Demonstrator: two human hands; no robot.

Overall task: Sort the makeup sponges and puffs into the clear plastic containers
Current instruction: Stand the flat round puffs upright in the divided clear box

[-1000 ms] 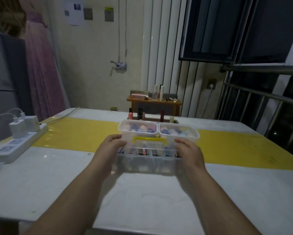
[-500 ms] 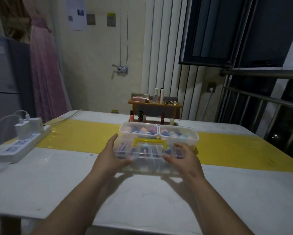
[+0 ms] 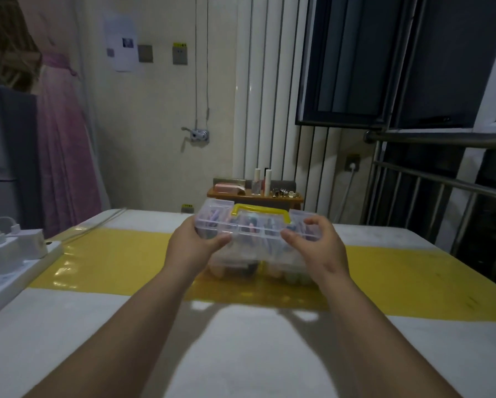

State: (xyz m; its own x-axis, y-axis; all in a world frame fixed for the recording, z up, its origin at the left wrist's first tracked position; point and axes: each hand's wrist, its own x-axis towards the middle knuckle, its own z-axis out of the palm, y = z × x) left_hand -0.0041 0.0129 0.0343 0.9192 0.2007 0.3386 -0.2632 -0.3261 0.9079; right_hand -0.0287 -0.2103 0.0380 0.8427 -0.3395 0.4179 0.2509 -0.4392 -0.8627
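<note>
A clear plastic organiser box (image 3: 255, 225) with a yellow handle (image 3: 259, 211) is raised above the table, held at both ends. My left hand (image 3: 193, 248) grips its left end and my right hand (image 3: 315, 249) grips its right end. Coloured items show dimly through its compartments. Below and behind it, two clear containers (image 3: 272, 272) of sponges and puffs rest on the yellow strip, mostly hidden by the box and my hands.
A white table with a yellow strip (image 3: 120, 254) across it. A white power strip (image 3: 14, 271) with chargers lies at the left edge. Beyond the table stands a small wooden shelf (image 3: 255, 193) with cosmetics. Metal window bars (image 3: 442, 179) are at right.
The organiser box has been lifted off the table and carried up and away from me, now covering the two containers behind it. Both hands rose with it.
</note>
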